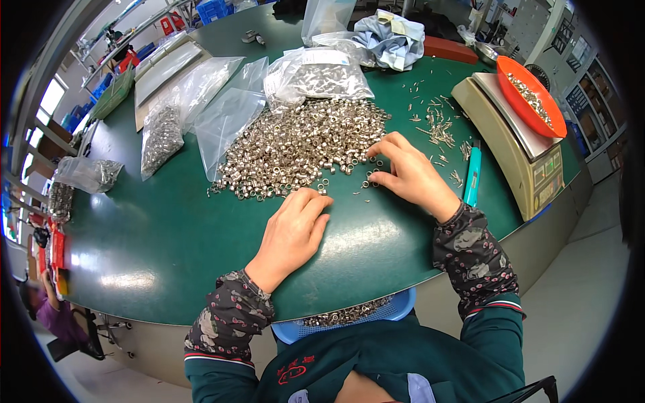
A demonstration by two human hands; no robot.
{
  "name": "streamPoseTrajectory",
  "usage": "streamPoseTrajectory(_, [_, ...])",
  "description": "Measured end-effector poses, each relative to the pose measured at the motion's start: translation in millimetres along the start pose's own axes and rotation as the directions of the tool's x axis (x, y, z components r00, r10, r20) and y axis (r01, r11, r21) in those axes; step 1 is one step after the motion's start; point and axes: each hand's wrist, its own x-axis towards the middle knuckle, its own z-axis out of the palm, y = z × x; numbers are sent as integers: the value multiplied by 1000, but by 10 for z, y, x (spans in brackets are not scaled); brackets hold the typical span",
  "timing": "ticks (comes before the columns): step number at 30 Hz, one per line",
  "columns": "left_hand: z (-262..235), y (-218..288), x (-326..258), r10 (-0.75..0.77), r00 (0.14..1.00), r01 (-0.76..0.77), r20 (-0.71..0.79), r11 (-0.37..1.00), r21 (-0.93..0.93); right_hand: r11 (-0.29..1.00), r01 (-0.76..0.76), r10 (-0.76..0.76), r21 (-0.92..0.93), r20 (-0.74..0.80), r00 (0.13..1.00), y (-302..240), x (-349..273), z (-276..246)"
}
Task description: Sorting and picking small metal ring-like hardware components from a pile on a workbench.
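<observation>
Head view: metal rings (302, 151), heaped on green table (154, 248).
Your left hand (293, 225): curled, hold cannot be told; your right hand (413, 178): thumb and forefinger parted near stray rings; bag label (322, 56): illegible; blue basket (404, 303): partly hidden.

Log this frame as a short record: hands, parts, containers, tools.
left_hand: left hand, fingers curled at the pile's near edge; grip unclear
right_hand: right hand, thumb and fingers apart beside loose rings at the pile's right edge
parts: pile of metal rings on green tabletop; scattered slim metal pieces to its right
bags: filled clear bag behind the pile; more bags leftward
scale: beige scale, orange bowl on top
tool: teal-handled tool, left of scale
below_edge: blue basket holding metal parts
</observation>
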Motion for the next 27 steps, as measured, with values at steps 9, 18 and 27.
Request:
streamPoseTrajectory(9, [-8,11,-27,-6,1000,6,-20,1000,-30,994,-79,79,-79,-7,997,8,58,157])
streamPoseTrajectory(18, [-34,6,-42,10,1000,-11,-26,1000,-22,993,7,-5,-118,23,1000,-19,69,205])
streamPoseTrajectory(27, [-49,-14,-80,29,999,-30,-26,999,-25,971,91,-94,-223,0,996,-142,-243,163])
